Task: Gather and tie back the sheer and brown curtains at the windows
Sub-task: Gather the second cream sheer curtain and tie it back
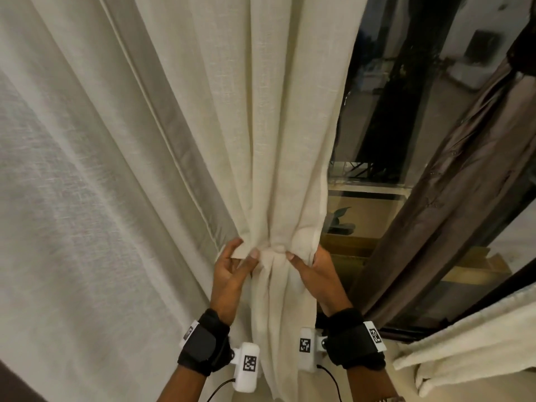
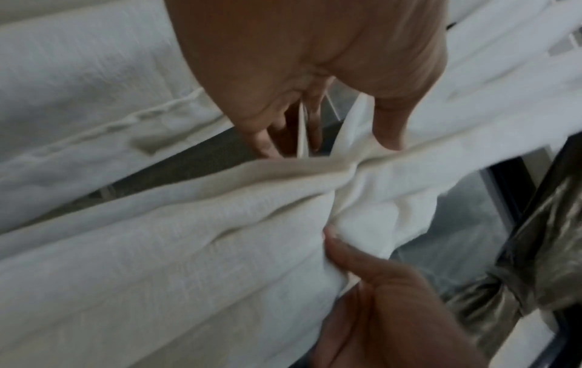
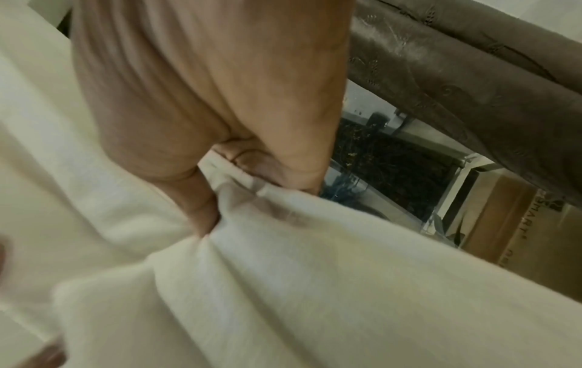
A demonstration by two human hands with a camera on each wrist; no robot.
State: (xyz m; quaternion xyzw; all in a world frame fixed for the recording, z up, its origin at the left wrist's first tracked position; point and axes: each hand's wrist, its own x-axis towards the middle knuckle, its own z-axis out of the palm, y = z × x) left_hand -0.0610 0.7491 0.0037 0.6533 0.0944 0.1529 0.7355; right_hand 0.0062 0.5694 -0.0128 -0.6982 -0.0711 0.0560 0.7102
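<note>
The cream sheer curtain [image 1: 261,140] hangs in front of me, bunched into a narrow waist [image 1: 274,252] at hand height. My left hand [image 1: 245,250] pinches a folded edge of it on the left of the bunch; in the left wrist view a thin fold runs between the left hand's [image 2: 327,144] fingers. From the right, my right hand [image 1: 303,255] grips the bunch, thumb in front and fingers hidden behind the cloth; the right wrist view shows that thumb [image 3: 201,206] pressed into the sheer curtain [image 3: 283,274]. The brown curtain [image 1: 449,184] hangs slanted on the right, apart from both hands.
Dark window glass [image 1: 391,97] shows between the two curtains, with a pale frame bar [image 1: 368,188] across it. Another sheer panel [image 1: 72,198] covers the left side. White cloth [image 1: 470,340] lies at lower right. A cardboard box [image 3: 503,224] stands beyond the glass.
</note>
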